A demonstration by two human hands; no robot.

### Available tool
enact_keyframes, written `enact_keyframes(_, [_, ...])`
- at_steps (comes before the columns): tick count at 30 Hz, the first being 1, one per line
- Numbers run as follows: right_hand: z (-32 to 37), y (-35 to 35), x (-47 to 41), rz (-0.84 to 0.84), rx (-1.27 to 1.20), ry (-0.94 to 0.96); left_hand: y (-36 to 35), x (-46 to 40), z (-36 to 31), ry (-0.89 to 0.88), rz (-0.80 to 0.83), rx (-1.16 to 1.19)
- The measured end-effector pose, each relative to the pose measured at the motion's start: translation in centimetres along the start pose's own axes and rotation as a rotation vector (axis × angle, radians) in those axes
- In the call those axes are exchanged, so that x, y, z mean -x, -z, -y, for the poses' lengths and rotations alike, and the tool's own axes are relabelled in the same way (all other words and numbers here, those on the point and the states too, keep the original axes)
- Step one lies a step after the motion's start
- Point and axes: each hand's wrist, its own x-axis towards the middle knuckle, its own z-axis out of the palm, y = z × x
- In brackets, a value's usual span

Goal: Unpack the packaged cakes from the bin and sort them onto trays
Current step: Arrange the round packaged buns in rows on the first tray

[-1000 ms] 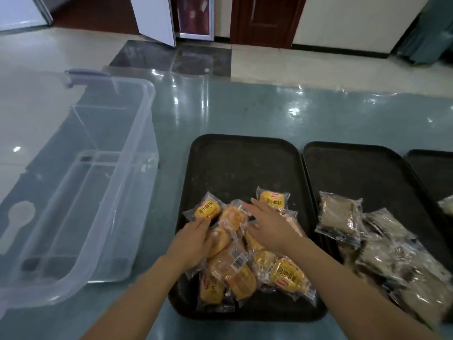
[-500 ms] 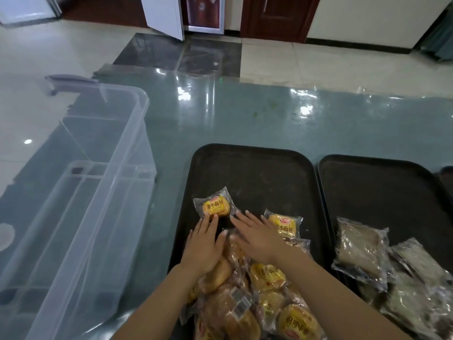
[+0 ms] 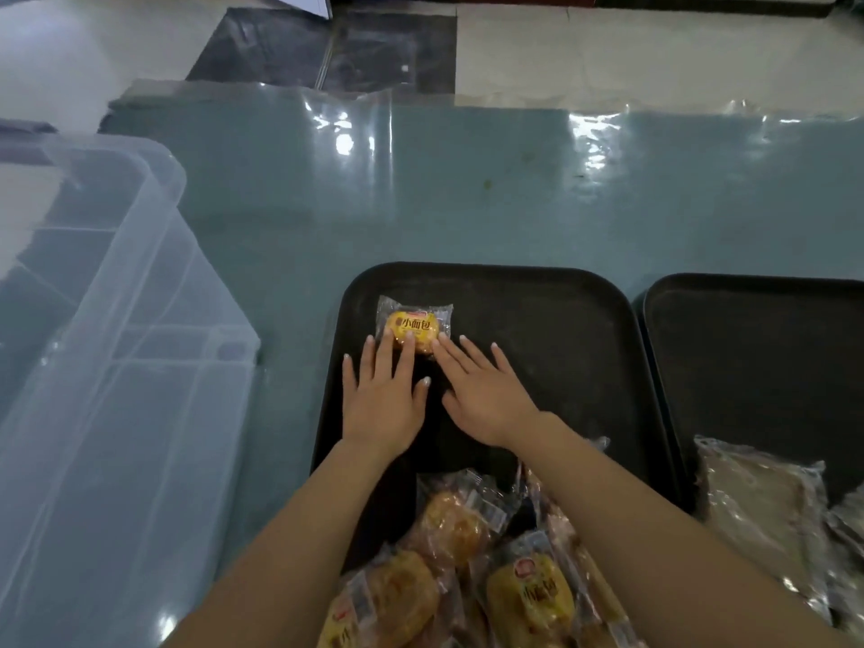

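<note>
One yellow packaged cake (image 3: 414, 325) lies alone near the far left corner of the left black tray (image 3: 551, 320). My left hand (image 3: 384, 396) rests flat on the tray with fingers apart, fingertips touching the cake's near edge. My right hand (image 3: 484, 392) lies flat beside it, its forefinger tip at the cake's right corner. Neither hand grips anything. A pile of yellow cakes (image 3: 463, 572) sits at the tray's near end, partly hidden by my forearms. Brown packaged cakes (image 3: 766, 502) lie on the right black tray (image 3: 757, 348).
The clear plastic bin (image 3: 103, 367) stands at the left on the glossy teal table (image 3: 467, 194), with no cakes visible inside. The table's far edge meets a tiled floor beyond.
Both hands slid forward across the left tray, away from the pile, pushing the single yellow cake toward the far left corner. The view tilted down and closer.
</note>
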Motion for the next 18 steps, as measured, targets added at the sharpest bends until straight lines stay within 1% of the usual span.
enact_keyframes(5, [-0.3,0.6,-3.5,-0.034,-0.03,0.009,0.1,-2.9,1.1,0.004,-0.074,-0.045])
enact_keyframes(10, [0.2,0.1,-4.4,-0.073,-0.066,-0.005,-0.6,-3.3,2.2,-0.027,-0.11,-0.06])
enact_keyframes(15, [0.1,0.6,-1.9,-0.199,-0.139,-0.011,0.3,-2.8,2.0,-0.033,-0.083,-0.061])
enact_keyframes(18, [-0.4,0.9,2.1,-0.214,-0.138,-0.046,1.6,-0.5,1.0,-0.064,-0.052,0.008])
